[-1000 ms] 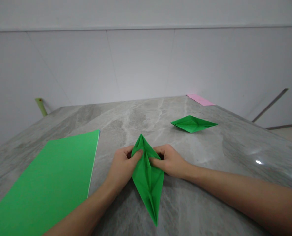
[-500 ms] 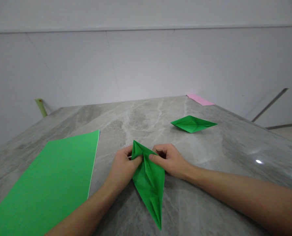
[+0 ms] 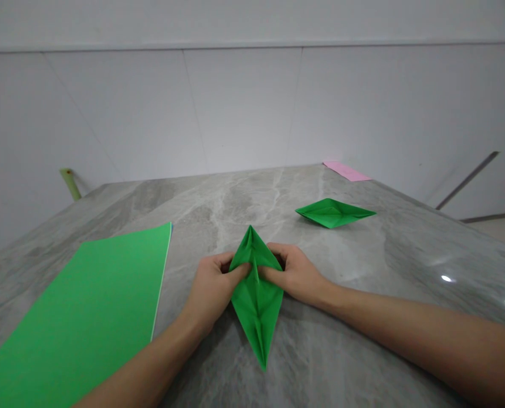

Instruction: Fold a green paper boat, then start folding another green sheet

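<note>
Between my two hands is a folded green paper, diamond-shaped, one point away from me and the other toward me, with a raised crease along its middle. My left hand pinches its left side, thumb on top near the centre fold and fingers behind. On the right side my right hand grips it the same way, its thumb close to the fold. The fingers under the paper are mostly hidden. A second folded green paper, pointed at both ends, lies farther off to the right.
A stack of green paper sheets lies at the left on the grey marbled table. Pink paper rests at the far right corner. A pale green tube-like object is beyond the left edge, and a white wall stands behind.
The held paper has turned to stand nearly straight, its far point moving right and its near point rising slightly. Its two sides look more even. Both hands keep their grip.
</note>
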Available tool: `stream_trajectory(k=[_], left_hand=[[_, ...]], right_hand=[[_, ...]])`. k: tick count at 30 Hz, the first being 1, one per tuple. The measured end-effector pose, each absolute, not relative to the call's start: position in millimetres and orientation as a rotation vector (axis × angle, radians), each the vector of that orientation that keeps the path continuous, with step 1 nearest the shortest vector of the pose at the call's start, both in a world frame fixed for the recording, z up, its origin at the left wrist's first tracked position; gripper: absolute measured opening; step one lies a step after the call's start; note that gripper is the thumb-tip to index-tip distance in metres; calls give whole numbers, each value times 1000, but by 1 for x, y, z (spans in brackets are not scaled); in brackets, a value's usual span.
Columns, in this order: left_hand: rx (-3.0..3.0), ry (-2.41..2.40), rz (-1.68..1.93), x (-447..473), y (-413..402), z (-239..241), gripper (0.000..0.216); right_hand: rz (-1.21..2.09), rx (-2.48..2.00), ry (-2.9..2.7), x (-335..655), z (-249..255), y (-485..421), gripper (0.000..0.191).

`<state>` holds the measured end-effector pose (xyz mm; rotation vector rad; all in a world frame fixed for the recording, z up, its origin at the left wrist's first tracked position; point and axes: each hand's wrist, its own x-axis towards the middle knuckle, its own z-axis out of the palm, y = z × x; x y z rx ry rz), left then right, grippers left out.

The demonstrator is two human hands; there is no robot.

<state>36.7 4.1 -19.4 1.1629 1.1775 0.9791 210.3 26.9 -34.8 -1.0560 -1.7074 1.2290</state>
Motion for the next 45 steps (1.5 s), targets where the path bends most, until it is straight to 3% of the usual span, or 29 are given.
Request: stream_trajectory(k=[15, 22, 35, 45], left_hand=[[1266, 1235, 890, 34, 6, -23, 18], [1265, 1214, 913, 35, 7, -26, 27], [1366, 1149, 904, 34, 7, -23, 22], [1416, 1225, 885, 31, 8, -22, 18]], right_hand=[[1343, -1046, -1652, 212, -35, 28, 10], [1349, -1018, -1718, 213, -35, 29, 12], [1296, -1057, -1691, 212, -32, 27, 18], [1343, -1019, -1685, 212, -36, 27, 11]])
